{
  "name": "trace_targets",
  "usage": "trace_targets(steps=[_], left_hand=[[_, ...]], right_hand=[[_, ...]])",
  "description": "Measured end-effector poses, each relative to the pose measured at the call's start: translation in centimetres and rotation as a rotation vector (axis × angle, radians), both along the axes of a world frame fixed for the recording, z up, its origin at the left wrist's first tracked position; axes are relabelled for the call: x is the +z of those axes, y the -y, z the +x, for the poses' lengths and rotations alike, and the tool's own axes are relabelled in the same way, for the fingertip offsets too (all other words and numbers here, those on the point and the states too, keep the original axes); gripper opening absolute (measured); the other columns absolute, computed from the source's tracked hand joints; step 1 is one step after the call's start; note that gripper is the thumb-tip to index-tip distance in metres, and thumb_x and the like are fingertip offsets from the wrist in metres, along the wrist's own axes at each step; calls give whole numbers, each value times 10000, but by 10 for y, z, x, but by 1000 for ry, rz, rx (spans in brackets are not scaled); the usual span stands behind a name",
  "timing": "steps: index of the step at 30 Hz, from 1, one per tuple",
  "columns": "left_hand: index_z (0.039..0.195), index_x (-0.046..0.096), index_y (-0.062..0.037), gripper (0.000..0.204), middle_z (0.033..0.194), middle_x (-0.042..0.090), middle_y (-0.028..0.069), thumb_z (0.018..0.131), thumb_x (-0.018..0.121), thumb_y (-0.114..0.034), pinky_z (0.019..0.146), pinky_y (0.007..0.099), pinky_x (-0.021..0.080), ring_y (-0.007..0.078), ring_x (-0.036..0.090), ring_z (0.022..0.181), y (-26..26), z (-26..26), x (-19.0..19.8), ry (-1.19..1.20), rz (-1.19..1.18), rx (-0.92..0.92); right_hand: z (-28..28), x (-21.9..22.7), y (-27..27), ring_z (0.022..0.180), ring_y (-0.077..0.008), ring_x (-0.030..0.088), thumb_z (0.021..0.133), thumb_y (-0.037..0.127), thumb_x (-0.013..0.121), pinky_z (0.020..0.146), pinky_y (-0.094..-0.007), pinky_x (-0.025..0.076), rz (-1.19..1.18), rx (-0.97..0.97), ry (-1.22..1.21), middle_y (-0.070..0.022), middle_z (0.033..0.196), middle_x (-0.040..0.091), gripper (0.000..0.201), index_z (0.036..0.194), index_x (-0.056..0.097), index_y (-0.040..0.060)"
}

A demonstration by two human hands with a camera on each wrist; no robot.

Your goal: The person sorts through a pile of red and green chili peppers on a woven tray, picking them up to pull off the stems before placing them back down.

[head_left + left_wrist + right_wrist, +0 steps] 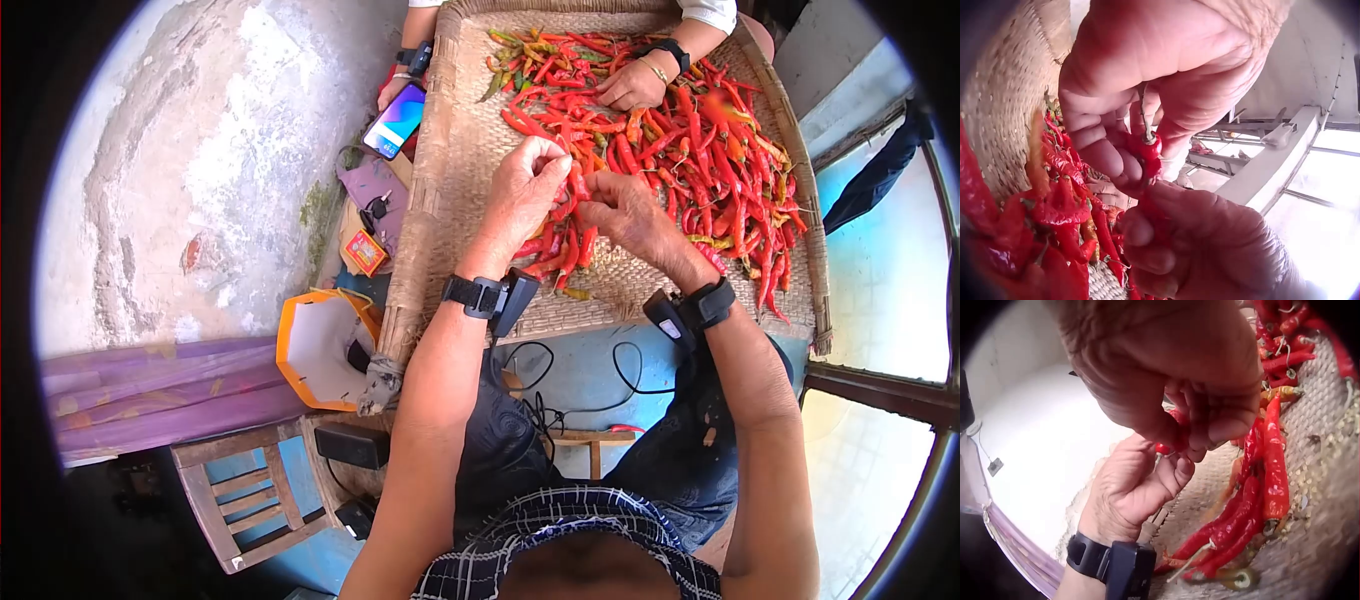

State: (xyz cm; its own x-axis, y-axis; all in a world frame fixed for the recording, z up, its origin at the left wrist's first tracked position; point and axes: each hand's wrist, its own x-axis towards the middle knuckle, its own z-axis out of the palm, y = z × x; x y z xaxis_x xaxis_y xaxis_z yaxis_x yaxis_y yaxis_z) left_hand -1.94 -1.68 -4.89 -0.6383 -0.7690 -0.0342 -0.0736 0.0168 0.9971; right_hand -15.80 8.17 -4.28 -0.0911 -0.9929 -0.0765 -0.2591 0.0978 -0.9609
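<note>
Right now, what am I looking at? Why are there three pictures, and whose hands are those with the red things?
These are three cameras on one person. One is worn on the head and looks down; one sits on each wrist, so those two pictures show the hands very close up.

The person sits at a big woven tray covered with a heap of red chillies. Both hands meet over the tray and pinch the same chilli: the left hand holds it by the stem end, and the right hand grips the other end. The black bands on the wrists carry the little cameras.

Across the tray a second person's hand rests on the chillies, and a phone with a lit screen is held beside the tray's edge.
</note>
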Motion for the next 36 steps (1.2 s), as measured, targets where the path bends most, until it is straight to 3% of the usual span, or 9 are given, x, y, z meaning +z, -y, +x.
trace_targets(steps=[6,11,13,16,20,23,30,32,36], left_hand=[[909,531,-61,58,688,522,-18,880,551,-107,520,203,413,50,480,575,1,2,-1,-38,-33,69],[934,534,-44,75,704,533,-8,869,549,-78,542,216,437,63,499,596,0,0,-6,57,-28,26],[931,541,-30,95,706,555,14,846,556,-68,534,232,448,84,528,589,0,-1,-7,27,-10,20],[957,533,-22,125,751,567,24,838,560,-52,572,237,464,89,540,624,1,0,-7,36,-31,-39],[996,496,-27,174,832,573,29,837,567,-22,652,220,469,83,544,728,-4,-2,1,42,-24,-206],[992,481,-28,191,861,584,46,826,571,-4,682,231,471,96,559,782,-7,-1,3,43,-34,-269],[984,481,-33,162,879,590,52,847,568,-42,690,245,485,109,577,824,-8,-1,10,104,-85,-322],[992,483,-33,146,872,589,49,874,547,-91,660,238,482,103,572,817,-15,0,16,118,138,-291],[1004,492,-25,152,834,585,50,887,528,-116,615,232,471,83,562,767,-3,-2,1,175,-176,-213]], right_hand=[[-25,20,-6,593,-60,430,815,128,573,514,-256,353,31,-55,-81,31,642,487,137,846,597,-2],[-71,7,-3,587,-68,486,860,171,572,541,-212,392,-36,-295,367,-9,727,593,130,848,585,43],[-86,3,0,596,-100,514,887,199,557,556,-219,418,-228,-564,939,-64,777,631,130,838,565,79],[-77,1,-4,603,-113,520,903,239,548,565,-226,428,-176,-599,974,-89,813,638,171,820,555,90],[-26,5,-6,623,-83,527,882,291,588,548,-221,443,108,-244,431,-42,763,616,271,865,578,21],[-12,-10,-3,591,-68,517,876,290,601,489,-215,432,70,-80,168,-11,721,590,281,867,596,9],[-10,-12,0,571,-43,501,853,171,639,466,-187,388,-50,-293,263,14,671,561,147,846,583,35],[-15,-14,0,575,-43,501,836,126,650,476,-188,380,-27,-280,275,16,674,566,118,858,575,37],[-13,-8,-1,589,-44,506,849,126,625,498,-191,399,-47,-185,265,13,695,580,108,888,574,39]])
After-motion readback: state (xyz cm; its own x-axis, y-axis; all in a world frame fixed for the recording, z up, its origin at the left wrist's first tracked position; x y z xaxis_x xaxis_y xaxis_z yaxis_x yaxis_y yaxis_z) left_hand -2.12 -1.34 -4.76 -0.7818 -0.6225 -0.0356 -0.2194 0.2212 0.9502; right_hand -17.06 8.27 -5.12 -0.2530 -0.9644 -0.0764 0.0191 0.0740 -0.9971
